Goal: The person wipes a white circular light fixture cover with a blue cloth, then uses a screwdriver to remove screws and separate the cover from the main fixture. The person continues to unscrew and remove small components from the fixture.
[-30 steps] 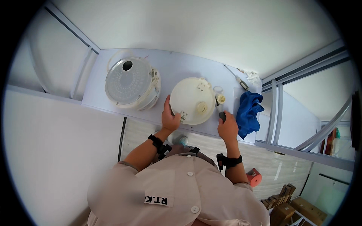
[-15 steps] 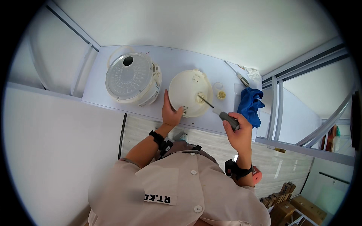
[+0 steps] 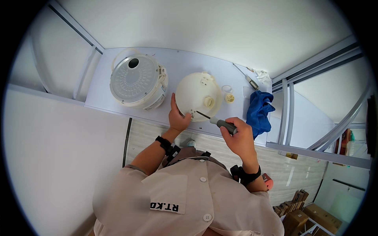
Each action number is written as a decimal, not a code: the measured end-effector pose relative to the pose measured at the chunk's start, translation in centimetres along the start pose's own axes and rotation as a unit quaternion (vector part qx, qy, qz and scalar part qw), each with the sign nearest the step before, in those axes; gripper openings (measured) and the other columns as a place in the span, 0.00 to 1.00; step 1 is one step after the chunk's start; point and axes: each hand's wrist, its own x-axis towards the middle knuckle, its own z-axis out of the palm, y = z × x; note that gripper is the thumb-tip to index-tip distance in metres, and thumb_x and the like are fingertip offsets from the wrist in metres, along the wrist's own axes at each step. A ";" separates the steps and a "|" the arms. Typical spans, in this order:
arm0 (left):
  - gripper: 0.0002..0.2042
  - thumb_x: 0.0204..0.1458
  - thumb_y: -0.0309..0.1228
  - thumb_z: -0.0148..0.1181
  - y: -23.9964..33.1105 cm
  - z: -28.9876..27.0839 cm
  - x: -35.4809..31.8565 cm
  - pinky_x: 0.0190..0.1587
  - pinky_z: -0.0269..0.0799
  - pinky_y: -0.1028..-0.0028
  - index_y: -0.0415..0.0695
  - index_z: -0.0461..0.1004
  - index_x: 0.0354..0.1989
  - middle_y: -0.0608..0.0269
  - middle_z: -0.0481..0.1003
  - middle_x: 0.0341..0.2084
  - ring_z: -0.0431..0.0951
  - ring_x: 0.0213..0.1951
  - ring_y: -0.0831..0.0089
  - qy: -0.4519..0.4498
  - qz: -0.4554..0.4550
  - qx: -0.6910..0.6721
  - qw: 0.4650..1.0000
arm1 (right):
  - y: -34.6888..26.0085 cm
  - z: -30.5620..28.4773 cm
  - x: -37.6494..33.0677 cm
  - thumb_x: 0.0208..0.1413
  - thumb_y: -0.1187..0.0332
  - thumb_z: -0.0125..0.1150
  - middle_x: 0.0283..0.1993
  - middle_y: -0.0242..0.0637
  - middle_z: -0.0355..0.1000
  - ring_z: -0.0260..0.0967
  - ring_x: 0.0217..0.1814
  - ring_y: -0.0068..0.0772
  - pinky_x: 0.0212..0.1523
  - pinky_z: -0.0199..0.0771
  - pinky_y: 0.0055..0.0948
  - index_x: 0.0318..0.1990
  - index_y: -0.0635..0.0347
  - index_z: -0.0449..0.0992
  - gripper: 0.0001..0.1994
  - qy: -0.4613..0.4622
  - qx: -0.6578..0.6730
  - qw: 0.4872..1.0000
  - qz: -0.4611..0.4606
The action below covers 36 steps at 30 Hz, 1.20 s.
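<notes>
My left hand (image 3: 179, 118) grips the near-left rim of a round cream plastic cover (image 3: 193, 92) that lies on the table, inner side up. In my right hand (image 3: 241, 139) is a screwdriver (image 3: 223, 125) with a grey handle. Its thin shaft points left, the tip close to the small holes near my left thumb; whether it touches them I cannot tell. A raised ring-shaped socket (image 3: 208, 102) stands on the cover. To the left sits a rice cooker (image 3: 136, 80) with a silvery perforated metal plate on top.
Right of the cover lie a small yellowish round part (image 3: 229, 98) and a clear ring (image 3: 226, 89). Farther right are a second screwdriver (image 3: 251, 82), a white crumpled tissue (image 3: 263, 77) and a blue cloth (image 3: 260, 112). A metal frame (image 3: 292, 110) borders the table's right end.
The screwdriver in my right hand has moved left and toward me, from the socket on the cover to the small holes by my left thumb. My left hand stays on the cover.
</notes>
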 end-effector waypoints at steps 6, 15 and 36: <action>0.51 0.46 0.26 0.59 0.2 0.0 -0.1 0.50 0.82 0.66 0.32 0.39 0.80 0.39 0.78 0.59 0.86 0.51 0.53 0.002 0.002 -0.002 1.000 | 0.2 0.6 0.2 0.54 0.73 0.73 0.34 0.45 0.81 0.80 0.33 0.40 0.35 0.77 0.31 0.43 0.65 0.80 0.11 -0.001 -0.001 1.000 -0.019; 0.50 0.48 0.27 0.60 0.0 -0.1 -0.1 0.49 0.82 0.66 0.31 0.39 0.80 0.39 0.78 0.58 0.86 0.50 0.53 0.005 0.010 0.004 1.000 | 0.0 0.8 0.5 0.55 0.72 0.73 0.35 0.46 0.82 0.81 0.33 0.42 0.36 0.78 0.32 0.44 0.66 0.80 0.11 -0.013 -0.012 1.000 -0.008; 0.50 0.47 0.27 0.60 0.2 -0.1 -0.1 0.55 0.80 0.64 0.30 0.38 0.79 0.36 0.76 0.61 0.84 0.54 0.49 -0.004 -0.003 -0.008 1.000 | -0.3 0.7 1.2 0.53 0.71 0.73 0.36 0.50 0.81 0.82 0.35 0.52 0.35 0.81 0.39 0.42 0.65 0.79 0.11 -0.023 -0.021 1.000 -0.004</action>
